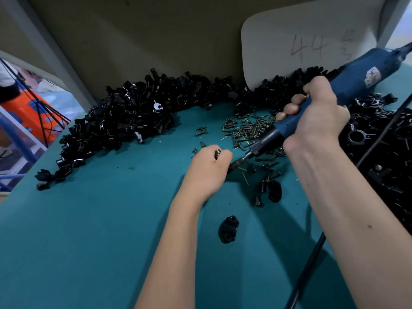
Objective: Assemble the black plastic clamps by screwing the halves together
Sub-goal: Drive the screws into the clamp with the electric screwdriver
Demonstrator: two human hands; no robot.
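Clamp halves (124, 121) of black plastic lay heaped in a long dark bank across the far side of the teal table (89, 230), curving from the left edge round to the back wall, and a second black heap (383, 139) spread along the right side under the person's right forearm. A pale card (296, 47) with "44" handwritten on it leaned against the wall behind the heaps. The right hand (316, 114) was wrapped fully round the body of a blue electric screwdriver (347, 85), fingers curled over the top and thumb side toward the camera, the tool slanting down to the left with its black cable (312, 259) running off along the table toward the bottom edge. The driver's bit (239, 161) pointed down into the left hand (209, 168), which rested on the table with its fingers curled closed over a small part; only a dark sliver and a bit of metal showed between the fingers, so what exactly it gripped could not be made out. Loose screws (247, 130) were scattered in a patch between the two heaps, just beyond the left hand. Nearer the camera, one clamp piece (228, 228) with two holes lay alone on the cloth, and another black piece (274, 190) lay among a few stray screws to the right of the left wrist.
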